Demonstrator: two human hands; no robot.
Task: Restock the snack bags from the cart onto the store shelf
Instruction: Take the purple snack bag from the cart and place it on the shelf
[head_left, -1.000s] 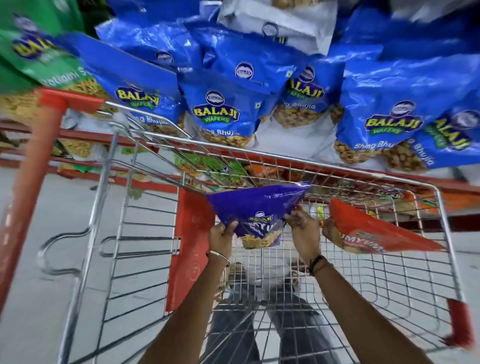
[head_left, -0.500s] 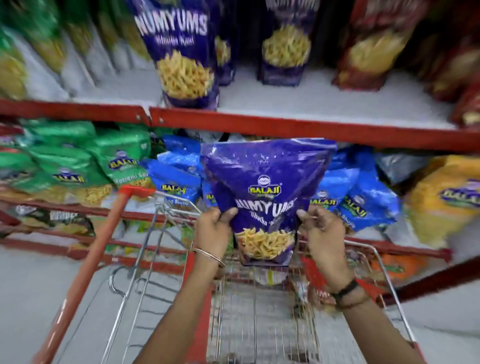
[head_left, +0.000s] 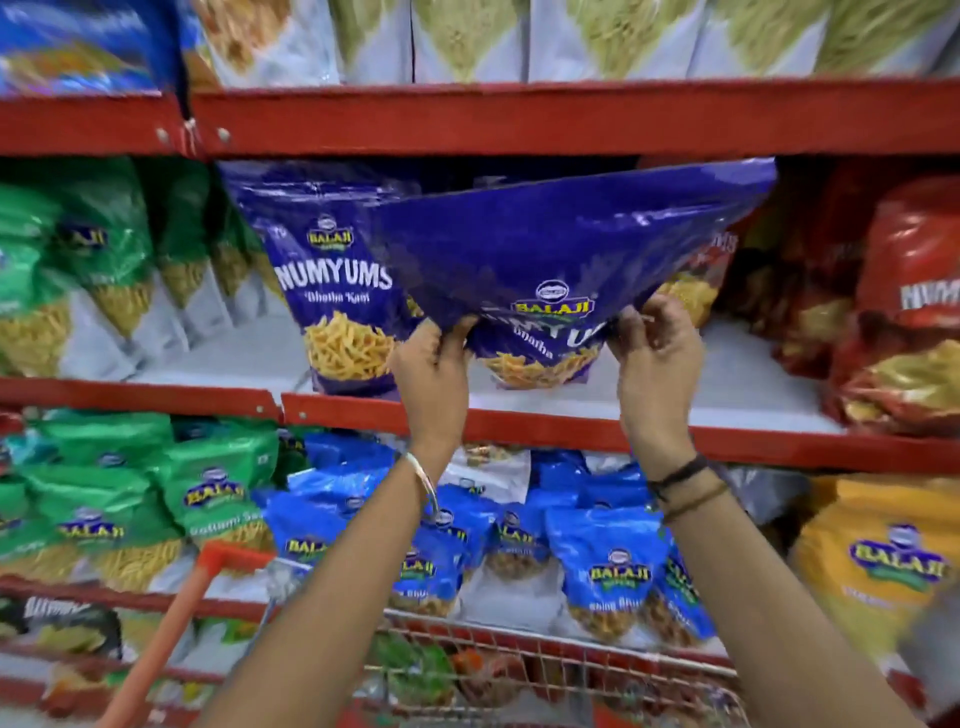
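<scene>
A purple Numyums snack bag (head_left: 561, 249) is held up at the middle shelf (head_left: 571, 426), its top tipped back into the shelf opening. My left hand (head_left: 431, 374) grips its lower left edge and my right hand (head_left: 657, 358) grips its lower right edge. Another purple Numyums bag (head_left: 332, 291) stands upright on the shelf just to the left, touching the held one. The wire cart (head_left: 571, 670) sits low in view below my arms, with green and orange bags inside.
Green bags (head_left: 78, 270) fill the shelf's left side and red bags (head_left: 904, 322) its right. Blue bags (head_left: 613, 566), green bags and a yellow bag (head_left: 883, 561) sit on the shelf below. The cart's red handle (head_left: 171, 639) rises at lower left.
Both hands lifted the purple bag out of the cart, up past the blue bags, and into the middle shelf opening. The bag now tilts backward into the shelf.
</scene>
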